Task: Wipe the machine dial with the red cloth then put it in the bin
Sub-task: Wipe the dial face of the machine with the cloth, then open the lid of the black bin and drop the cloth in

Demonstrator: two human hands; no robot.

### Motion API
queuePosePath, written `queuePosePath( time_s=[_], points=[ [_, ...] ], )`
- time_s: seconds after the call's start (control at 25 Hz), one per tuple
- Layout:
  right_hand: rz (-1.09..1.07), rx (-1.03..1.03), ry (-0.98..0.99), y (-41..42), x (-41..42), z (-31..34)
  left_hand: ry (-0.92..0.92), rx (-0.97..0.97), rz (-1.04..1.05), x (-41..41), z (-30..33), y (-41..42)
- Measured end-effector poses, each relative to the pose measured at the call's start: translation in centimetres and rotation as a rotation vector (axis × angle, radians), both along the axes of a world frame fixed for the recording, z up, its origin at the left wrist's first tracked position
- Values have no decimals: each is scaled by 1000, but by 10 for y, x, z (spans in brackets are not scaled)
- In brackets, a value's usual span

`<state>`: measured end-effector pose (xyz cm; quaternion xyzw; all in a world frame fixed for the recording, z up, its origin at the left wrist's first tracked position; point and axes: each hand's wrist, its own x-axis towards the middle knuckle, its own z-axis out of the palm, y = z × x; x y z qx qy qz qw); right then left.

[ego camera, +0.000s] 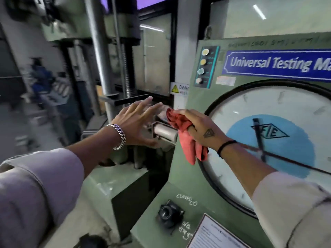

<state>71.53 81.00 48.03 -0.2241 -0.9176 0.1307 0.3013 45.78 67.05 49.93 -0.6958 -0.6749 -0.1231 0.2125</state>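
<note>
A crumpled red cloth (186,138) hangs from my right hand (200,129), which grips it at the left rim of the machine dial (268,104). The dial is a large round white face with a black rim, a blue centre disc and black pointers, set in a green panel. My left hand (136,122) is spread open in the air to the left of the cloth, over a small metal roller (165,131) on the machine's side. It holds nothing. No bin is in view.
The green panel carries a blue "Universal Testing Machine" sign (275,64), a column of round buttons (203,67) and a black knob (168,213). Steel columns (100,56) of the load frame stand at the left. A paper sheet (213,235) lies at the bottom.
</note>
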Motion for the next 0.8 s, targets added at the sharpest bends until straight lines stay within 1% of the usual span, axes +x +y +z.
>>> queuePosePath(
  time_s=[0.08,0.24,0.52,0.8],
  points=[
    [102,14,-18,-17,-39,-6,11,-17,102,-25,-5,-38],
    [254,68,-53,-48,-114,-21,-26,-21,249,-71,-18,-107],
    [515,1,-137,-138,-254,-32,-115,-2,461,-162,-54,-226],
    [580,38,-191,-208,-364,-51,-207,14,553,-246,-89,-312]
  ],
)
